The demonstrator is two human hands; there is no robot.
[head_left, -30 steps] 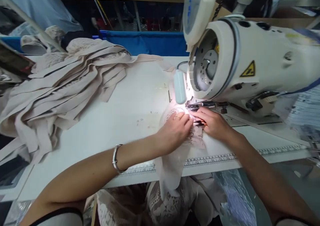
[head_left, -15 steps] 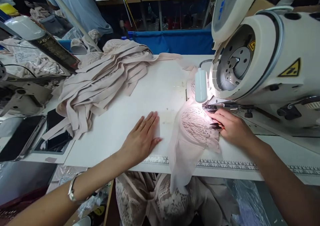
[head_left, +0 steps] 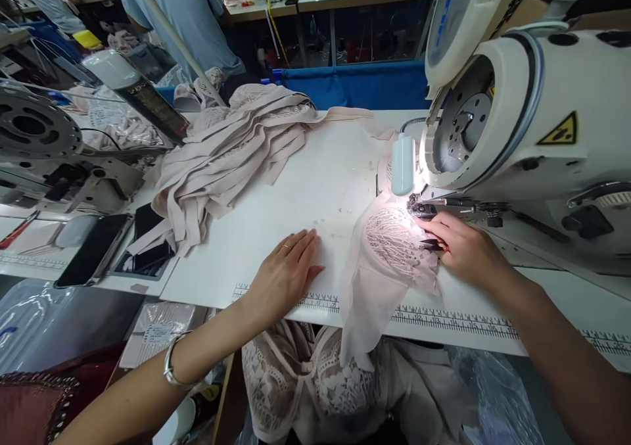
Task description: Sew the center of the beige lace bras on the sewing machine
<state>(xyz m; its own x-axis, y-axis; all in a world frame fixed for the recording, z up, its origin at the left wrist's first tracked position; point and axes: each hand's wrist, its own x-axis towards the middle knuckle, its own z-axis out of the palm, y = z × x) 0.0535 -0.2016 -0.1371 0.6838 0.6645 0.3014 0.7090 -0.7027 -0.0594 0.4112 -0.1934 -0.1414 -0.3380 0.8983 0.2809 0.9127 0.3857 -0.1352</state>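
My left hand (head_left: 286, 267) lies flat on the white sewing table, palm down, fingers together and stretched out, holding nothing. My right hand (head_left: 466, 251) is closed around small thread snips (head_left: 432, 244), whose dark blades point left from the fingers. Its forefinger and thumb are at the edge of a pale pink lace bra piece (head_left: 394, 241), close to the presser foot (head_left: 419, 208). This piece lies under the lit needle area of the sewing machine (head_left: 522, 123), and its plain fabric end hangs over the table's front edge. The palm side of my right hand is hidden.
A heap of beige bra pieces (head_left: 241, 142) lies at the back left beside a spray can (head_left: 142, 96). Phones (head_left: 93, 251) and another sewing machine (head_left: 54, 149) are further left. Lace pieces (head_left: 315, 379) rest on my lap. A person in blue (head_left: 192, 24) is beyond the table.
The view has swung left, so the scene sits further right and more of the left side shows. My left hand has slid slightly toward the front edge, fingers closer together. My right hand barely moves.
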